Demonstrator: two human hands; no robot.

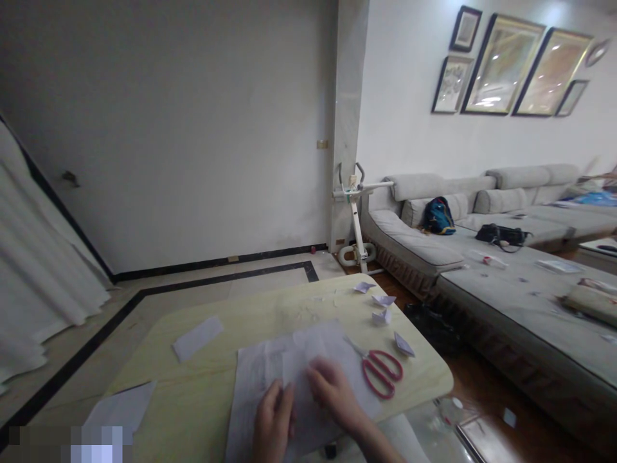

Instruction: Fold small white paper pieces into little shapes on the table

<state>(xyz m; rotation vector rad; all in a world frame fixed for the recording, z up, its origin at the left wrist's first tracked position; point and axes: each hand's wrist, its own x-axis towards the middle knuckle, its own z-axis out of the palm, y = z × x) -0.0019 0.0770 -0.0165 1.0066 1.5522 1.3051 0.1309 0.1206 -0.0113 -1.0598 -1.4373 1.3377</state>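
My left hand is closed, with thumb and fingers pinching a small piece of white paper whose exact shape blends into the sheets behind. To its right is my right hand, slightly blurred, with its fingers curled together; whatever they hold is hidden. Both hands are over large white paper sheets lying at the table's near side. Red-handled scissors rest right of my right hand, their blades partly over the sheets. Several small folded paper boats stand along the right side of the table.
The pale yellow table also bears a white paper strip and, at the left edge, a paper sheet with a thin dark stick along it. A grey sofa and a black plastic bag are to the right.
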